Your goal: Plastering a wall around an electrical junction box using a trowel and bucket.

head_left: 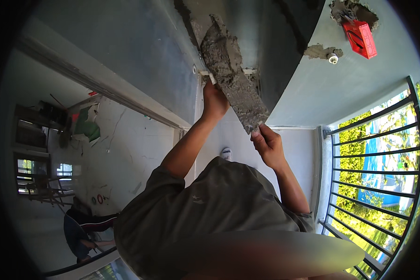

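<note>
Mortar-covered strip (234, 77), long and narrow, is up in front of the person, running slantwise from the upper middle down to the right; thick, lumpy grey mortar coats the visible face, thinner and smoother toward the near end. Can't tell if the far end touches the walls behind. 2 bare hands on it: left hand (215, 101) at the left long edge, fingers grasping the strip there, partly hidden; right hand (269, 145) at the near right corner, thumb on the coated face, fingers curled round the end, grasping it too. Both arms reach forward from a dark olive T-shirt (228, 200). Below the strip: pale floor (296, 148), 1 shoe (226, 153) showing just past the shirt. Grey wall (140, 60) to the left, another grey wall panel (312, 88) to the right. On the right panel: red box (360, 39) hanging by a ragged hole (371, 17), white fitting (332, 58) just beside a rough mortar patch (318, 51). Far right: dark metal railing (377, 172), with yellow-green foliage (350, 140) and a blue area behind the bars. Left, past a doorway: room with a marked pale floor, crumpled green-and-white sheet (87, 126), red ring (100, 199) on the floor. Lower left: another person (77, 231) in dark clothes, bent over, well apart from the strip.
</note>
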`<action>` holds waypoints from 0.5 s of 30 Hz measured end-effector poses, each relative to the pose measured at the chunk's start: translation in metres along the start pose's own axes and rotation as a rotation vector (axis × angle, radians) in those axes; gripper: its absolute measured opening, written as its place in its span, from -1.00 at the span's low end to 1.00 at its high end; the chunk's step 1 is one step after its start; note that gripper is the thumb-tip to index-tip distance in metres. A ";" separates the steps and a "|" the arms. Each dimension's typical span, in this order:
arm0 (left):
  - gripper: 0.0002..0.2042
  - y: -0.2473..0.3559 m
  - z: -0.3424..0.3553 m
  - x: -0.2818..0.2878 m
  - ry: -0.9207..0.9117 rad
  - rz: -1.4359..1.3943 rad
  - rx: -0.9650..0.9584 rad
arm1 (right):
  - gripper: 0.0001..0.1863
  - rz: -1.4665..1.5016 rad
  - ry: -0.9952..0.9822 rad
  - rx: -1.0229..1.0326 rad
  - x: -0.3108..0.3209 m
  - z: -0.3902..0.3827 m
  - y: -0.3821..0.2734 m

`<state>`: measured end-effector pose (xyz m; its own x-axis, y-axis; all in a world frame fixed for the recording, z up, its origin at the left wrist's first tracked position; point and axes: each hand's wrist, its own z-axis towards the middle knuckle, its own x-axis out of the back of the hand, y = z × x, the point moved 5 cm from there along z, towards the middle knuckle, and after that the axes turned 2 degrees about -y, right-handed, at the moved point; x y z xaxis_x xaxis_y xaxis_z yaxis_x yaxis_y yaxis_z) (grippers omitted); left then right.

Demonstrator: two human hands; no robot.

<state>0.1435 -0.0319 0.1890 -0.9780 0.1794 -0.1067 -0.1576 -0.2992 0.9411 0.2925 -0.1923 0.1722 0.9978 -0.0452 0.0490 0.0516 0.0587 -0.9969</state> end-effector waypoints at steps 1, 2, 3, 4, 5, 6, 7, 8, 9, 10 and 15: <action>-0.70 0.001 -0.004 0.001 0.001 -0.004 -0.007 | -0.70 -0.005 0.000 0.006 -0.002 0.005 0.001; -0.73 0.005 -0.011 -0.001 -0.038 0.069 -0.071 | -0.72 -0.066 0.023 0.061 -0.004 0.010 0.001; -0.77 0.011 -0.016 -0.003 -0.074 0.143 -0.140 | -0.74 -0.128 0.045 0.121 -0.006 0.016 0.001; -0.77 0.014 -0.018 -0.005 -0.075 0.134 -0.148 | -0.74 -0.138 0.048 0.128 -0.009 0.020 0.002; -0.81 0.003 -0.019 -0.009 -0.068 -0.180 0.099 | -0.77 -0.264 0.138 0.245 -0.008 0.022 -0.003; -0.83 -0.005 -0.024 -0.015 -0.060 -0.493 0.352 | -0.78 -0.391 0.224 0.359 -0.010 0.020 -0.009; -0.83 -0.002 -0.024 -0.017 -0.064 -0.506 0.354 | -0.78 -0.405 0.237 0.379 -0.009 0.022 -0.011; -0.83 0.001 -0.025 -0.024 -0.123 -0.571 0.416 | -0.78 -0.420 0.241 0.374 -0.007 0.024 -0.014; -0.82 0.002 -0.026 -0.029 -0.183 -0.636 0.481 | -0.79 -0.452 0.240 0.365 -0.006 0.024 -0.022; -0.82 0.003 -0.026 -0.028 -0.188 -0.653 0.492 | -0.80 -0.486 0.242 0.354 -0.004 0.025 -0.030; -0.85 0.002 -0.027 -0.042 -0.554 -0.747 0.652 | -0.80 -0.531 0.261 0.273 0.006 0.025 -0.036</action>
<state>0.1808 -0.0659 0.1869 -0.4488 0.5463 -0.7072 -0.4160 0.5726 0.7064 0.2975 -0.1694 0.2104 0.7926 -0.3762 0.4799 0.5777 0.2114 -0.7884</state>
